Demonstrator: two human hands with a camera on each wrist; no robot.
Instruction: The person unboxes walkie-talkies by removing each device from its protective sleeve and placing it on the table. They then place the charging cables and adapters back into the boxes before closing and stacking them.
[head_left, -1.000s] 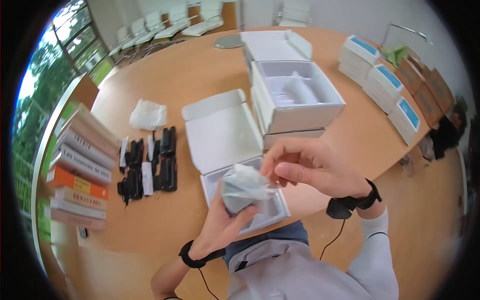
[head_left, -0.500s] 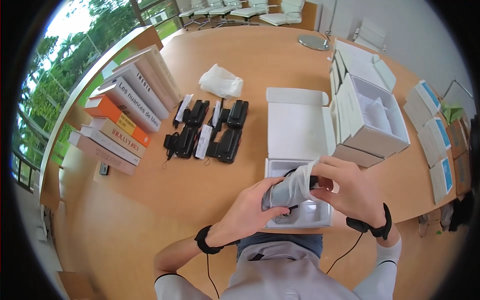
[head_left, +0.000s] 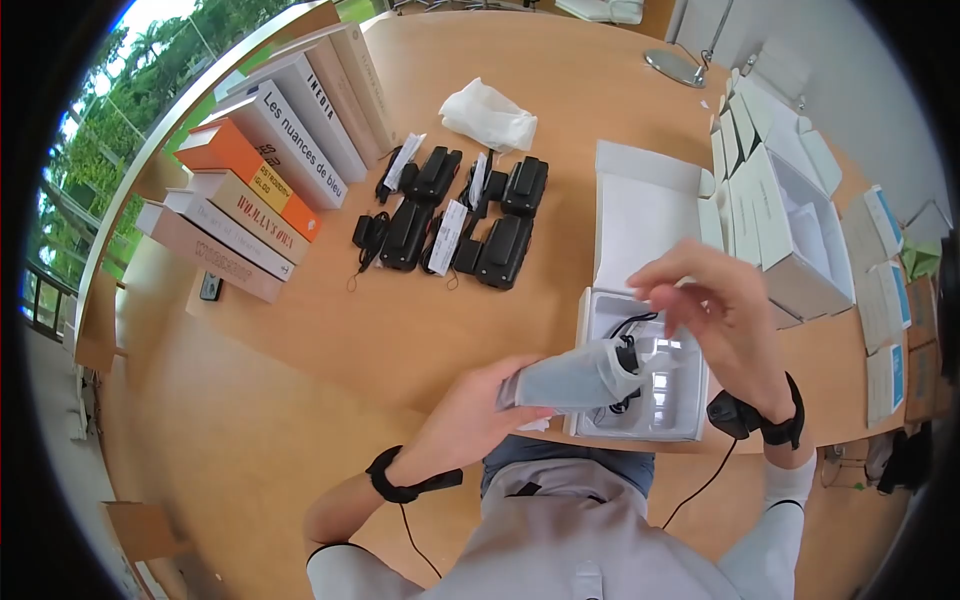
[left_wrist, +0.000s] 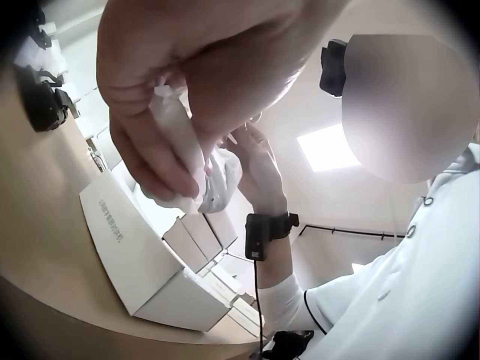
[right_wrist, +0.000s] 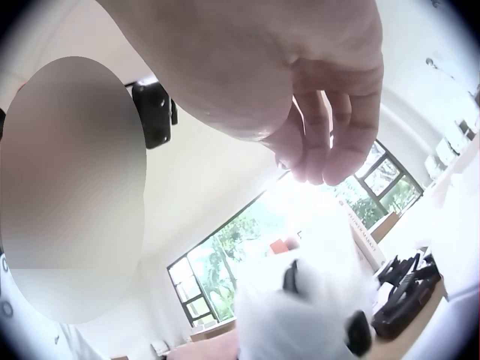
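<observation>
My left hand (head_left: 475, 410) grips a translucent plastic bag (head_left: 565, 380) around its lower end, and a black device (head_left: 627, 355) pokes out at the mouth. Just above that mouth, my right hand (head_left: 715, 310) hovers with loosely bent fingers, apart from the bag. The right wrist view shows its fingertips (right_wrist: 330, 176) over the whitish bag (right_wrist: 300, 315). Under the bag stands an open white box (head_left: 690, 400) with a moulded tray, black cables (head_left: 632, 325) inside and its lid folded back. The left wrist view has the left fingers (left_wrist: 161, 161) curled round the bag.
Left of the box lie several black handheld devices (head_left: 405, 235) with white paper slips (head_left: 447, 237). A crumpled white bag (head_left: 490, 115) is behind them. Books (head_left: 270, 175) stand at the far left. White boxes (head_left: 790, 230) are stacked at right, brown cartons (head_left: 922, 320) beyond.
The head view has swung left. The bag has gone from upright to lying level in the left hand. The right hand, at the bag's mouth half a second ago, has lifted away.
</observation>
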